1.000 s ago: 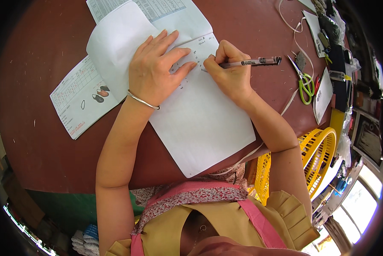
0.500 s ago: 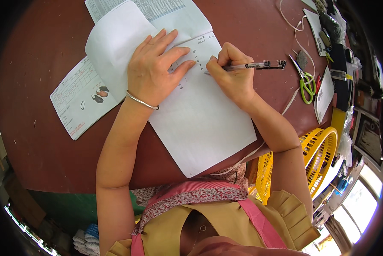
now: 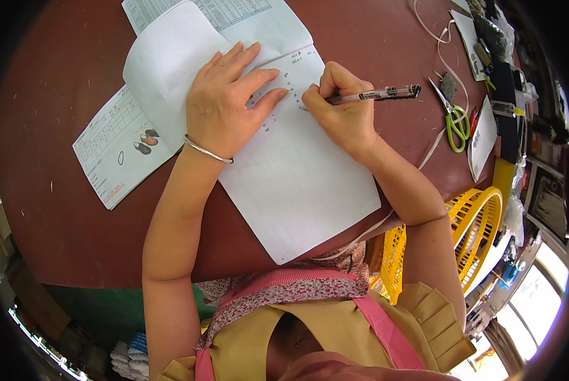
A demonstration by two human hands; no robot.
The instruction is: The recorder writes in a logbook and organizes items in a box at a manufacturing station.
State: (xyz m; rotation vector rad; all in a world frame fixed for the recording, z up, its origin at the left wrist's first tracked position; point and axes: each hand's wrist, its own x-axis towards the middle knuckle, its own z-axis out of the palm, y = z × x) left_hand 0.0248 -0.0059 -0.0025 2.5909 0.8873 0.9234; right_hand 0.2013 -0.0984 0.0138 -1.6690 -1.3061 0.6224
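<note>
A white sheet of paper (image 3: 310, 190) with short columns of handwriting near its top lies in front of me on the reddish-brown table (image 3: 49, 209). Across its upper left part my left hand (image 3: 230, 98) rests with fingers stretched out, pressing on the paper; a silver bangle circles the wrist. My right hand (image 3: 348, 111) grips a clear pen with dark markings (image 3: 395, 93), the tip at the paper beside the writing. Under the left hand, a curled page (image 3: 164, 57) stands up. A printed form with shoe pictures (image 3: 116, 168) sticks out to the left of it.
Green-handled scissors (image 3: 456, 124) lie on the right, next to a white cord (image 3: 438, 38) and a small white booklet (image 3: 481, 143). A yellow plastic basket (image 3: 475, 235) stands beside my right arm. Bags and assorted items crowd the table's right edge.
My right hand has shifted slightly left and up, and the pen's rear end has tipped a little upward. The left hand stays spread on the paper.
</note>
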